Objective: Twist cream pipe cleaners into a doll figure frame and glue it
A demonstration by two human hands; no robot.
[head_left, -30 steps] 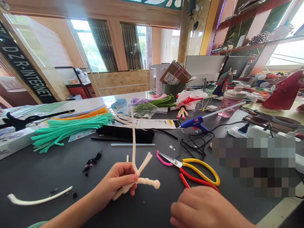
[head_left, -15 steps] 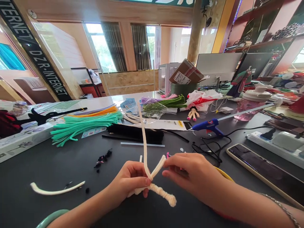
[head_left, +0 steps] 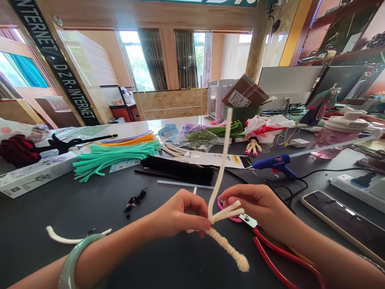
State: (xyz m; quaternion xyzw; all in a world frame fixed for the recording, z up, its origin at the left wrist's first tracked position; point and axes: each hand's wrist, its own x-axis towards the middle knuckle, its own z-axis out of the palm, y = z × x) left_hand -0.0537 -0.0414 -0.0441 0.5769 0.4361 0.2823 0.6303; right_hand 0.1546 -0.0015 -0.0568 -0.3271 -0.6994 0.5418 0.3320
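Fingers of the left hand (head_left: 180, 212) together and clamped on a cream pipe-cleaner figure (head_left: 224, 245) at its twisted joint, with the fingertips right at the crossing. Fingers of the right hand (head_left: 258, 206) curled together, pinching two short forked ends of the same figure just right of the joint. Both hands very close, nearly touching, above a dark tabletop (head_left: 120, 257).

From the joint, one long cream stem rising toward the far side, tilted slightly right and free of the fingers. Toward the near right, a thick twisted length slanting away from both hands and ending in a rounded knob. One more short end poking up just beyond the left hand, another showing below it.

On the left wrist, a pale green bangle (head_left: 75, 261). Under the right wrist, red-handled scissors (head_left: 279, 257), with a pink loop (head_left: 228, 216) just beside the right fingers. To the left, a loose cream stem piece (head_left: 78, 239) and small black scraps (head_left: 134, 202). Farther off, a black pipe-cleaner bundle (head_left: 177, 168), a mint-green pipe-cleaner bunch (head_left: 111, 156), and, on the right, a blue glue gun (head_left: 275, 165) and a phone (head_left: 339, 220).
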